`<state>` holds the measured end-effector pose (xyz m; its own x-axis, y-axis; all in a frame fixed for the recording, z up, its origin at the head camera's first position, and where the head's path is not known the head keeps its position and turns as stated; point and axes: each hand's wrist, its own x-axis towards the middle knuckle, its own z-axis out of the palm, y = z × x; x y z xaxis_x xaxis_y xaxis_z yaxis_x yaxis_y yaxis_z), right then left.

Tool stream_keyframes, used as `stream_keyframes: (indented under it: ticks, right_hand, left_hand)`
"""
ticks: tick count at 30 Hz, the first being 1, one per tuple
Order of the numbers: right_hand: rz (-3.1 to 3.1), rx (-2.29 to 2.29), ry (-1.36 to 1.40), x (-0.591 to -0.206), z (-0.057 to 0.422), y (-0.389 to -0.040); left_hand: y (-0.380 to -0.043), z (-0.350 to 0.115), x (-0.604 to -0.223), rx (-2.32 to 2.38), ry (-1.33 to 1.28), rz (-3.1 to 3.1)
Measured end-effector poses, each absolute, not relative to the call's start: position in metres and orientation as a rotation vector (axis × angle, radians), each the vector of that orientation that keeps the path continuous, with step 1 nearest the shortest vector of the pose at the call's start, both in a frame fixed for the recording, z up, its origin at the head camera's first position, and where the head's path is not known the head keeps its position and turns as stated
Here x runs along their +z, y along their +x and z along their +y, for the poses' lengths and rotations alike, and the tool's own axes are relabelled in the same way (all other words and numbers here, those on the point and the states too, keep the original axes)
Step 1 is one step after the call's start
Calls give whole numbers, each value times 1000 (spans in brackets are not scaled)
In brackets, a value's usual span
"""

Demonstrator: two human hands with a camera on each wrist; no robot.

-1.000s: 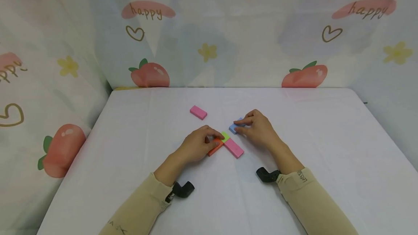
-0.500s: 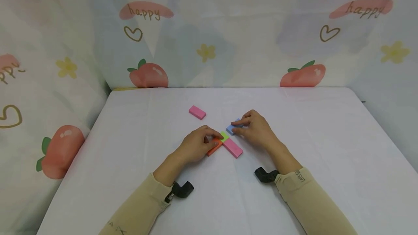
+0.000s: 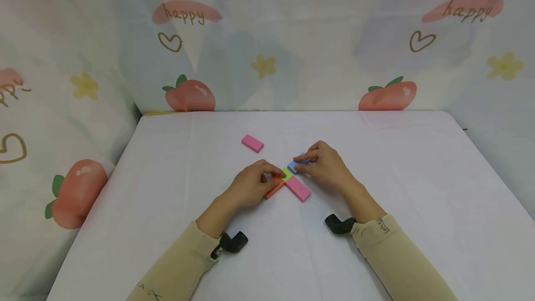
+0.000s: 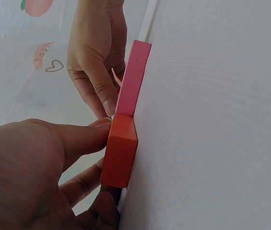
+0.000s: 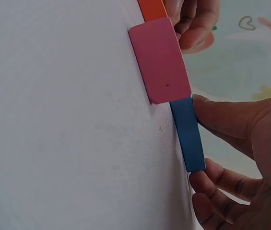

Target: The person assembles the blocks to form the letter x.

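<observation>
Here, blue block point(image 5: 188, 136) pinched between right fingers point(image 5: 232, 181); orange block point(image 4: 120, 158) held within curled left fingers point(image 4: 83, 184).

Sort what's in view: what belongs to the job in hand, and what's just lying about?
In the job:
orange block, held by left fingers
blue block, held by right fingers
green block
near pink block

Probably lying about:
far pink block, apart and untouched

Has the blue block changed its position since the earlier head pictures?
Yes: in the head view, the blue block has moved leftward and slightly downward, closer to the stationary green block.
</observation>
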<state>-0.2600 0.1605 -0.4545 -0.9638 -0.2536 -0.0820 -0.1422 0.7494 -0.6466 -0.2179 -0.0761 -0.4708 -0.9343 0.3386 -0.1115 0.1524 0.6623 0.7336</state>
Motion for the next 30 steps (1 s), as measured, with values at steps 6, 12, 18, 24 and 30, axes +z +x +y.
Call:
stream_keyframes:
  ticks: [6,12,18,24,30]
  right_hand:
    - [2784,-992,-328,-456,160,-260]
    - [2779,-1004,-329,-456,160,-259]
    - [2772,-1007,-344,-456,159,-259]
    - [2765,-1013,-347,-456,159,-259]
    - [2774,-1011,-370,-455,159,-259]
  left_hand:
    - [-218,-76,-471,1130,401,2640]
    - [-219,-76,-471,1128,406,2644]
    - [-219,-76,-471,1123,402,2647]
    - [-218,-76,-471,1117,403,2647]
    - [-219,-76,-470,1123,412,2646]
